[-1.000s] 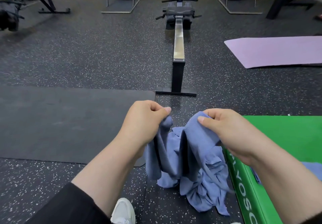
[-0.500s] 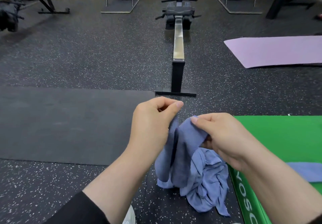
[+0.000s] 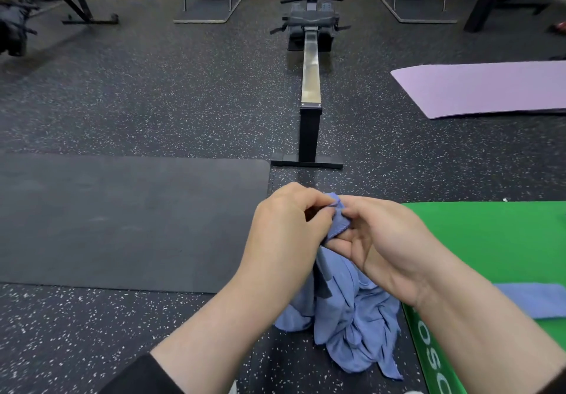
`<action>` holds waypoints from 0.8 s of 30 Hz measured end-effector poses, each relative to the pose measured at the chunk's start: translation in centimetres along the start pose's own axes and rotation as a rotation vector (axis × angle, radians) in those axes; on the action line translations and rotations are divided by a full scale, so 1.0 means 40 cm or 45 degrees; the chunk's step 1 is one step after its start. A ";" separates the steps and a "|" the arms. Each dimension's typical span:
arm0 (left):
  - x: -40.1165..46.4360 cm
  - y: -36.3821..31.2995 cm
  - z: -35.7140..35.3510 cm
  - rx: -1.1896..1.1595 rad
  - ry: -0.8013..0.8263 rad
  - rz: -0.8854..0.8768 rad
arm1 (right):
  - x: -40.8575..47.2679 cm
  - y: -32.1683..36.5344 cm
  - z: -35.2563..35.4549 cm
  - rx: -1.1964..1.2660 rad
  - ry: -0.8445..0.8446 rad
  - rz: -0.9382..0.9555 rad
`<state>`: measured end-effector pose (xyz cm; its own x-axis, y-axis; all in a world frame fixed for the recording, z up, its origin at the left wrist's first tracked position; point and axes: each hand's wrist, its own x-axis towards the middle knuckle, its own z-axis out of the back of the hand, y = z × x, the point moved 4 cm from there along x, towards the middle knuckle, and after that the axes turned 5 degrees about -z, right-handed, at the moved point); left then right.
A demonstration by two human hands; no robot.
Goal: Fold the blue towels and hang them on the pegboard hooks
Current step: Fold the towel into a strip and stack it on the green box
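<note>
Both hands, left hand point(image 3: 286, 228) and right hand point(image 3: 379, 240), pinched the blue towel point(image 3: 346, 308) corners together; matching edges squarely looked key.

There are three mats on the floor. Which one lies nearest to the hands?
The green mat, directly under the right hand and forearm. The black mat lies off to the left, and the purple mat is much farther away.

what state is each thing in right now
left hand: pinching the towel's top edge
right hand: pinching the same edge
towel: crumpled, hanging from both hands
second towel: lying flat on the green box
green box: on the floor
purple mat: unrolled flat
</note>
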<state>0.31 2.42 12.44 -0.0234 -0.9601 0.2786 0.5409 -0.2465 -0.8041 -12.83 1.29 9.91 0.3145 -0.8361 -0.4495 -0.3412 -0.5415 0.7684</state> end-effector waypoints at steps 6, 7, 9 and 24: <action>-0.016 -0.005 -0.028 0.199 0.136 -0.273 | 0.000 0.004 0.009 0.136 0.066 0.030; -0.020 -0.013 -0.031 0.196 0.197 -0.296 | 0.003 0.004 0.011 0.078 0.066 0.044; -0.026 -0.036 -0.028 0.185 0.310 -0.333 | 0.009 0.009 0.019 -0.037 0.036 0.086; 0.007 0.046 0.040 0.088 0.552 0.006 | -0.061 0.091 -0.008 -1.567 -0.167 0.501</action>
<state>2.63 1.90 11.89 -0.3636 -0.9314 0.0172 0.5964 -0.2469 -0.7638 -14.55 1.37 13.96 0.2672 -0.9598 -0.0863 0.6642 0.1185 0.7381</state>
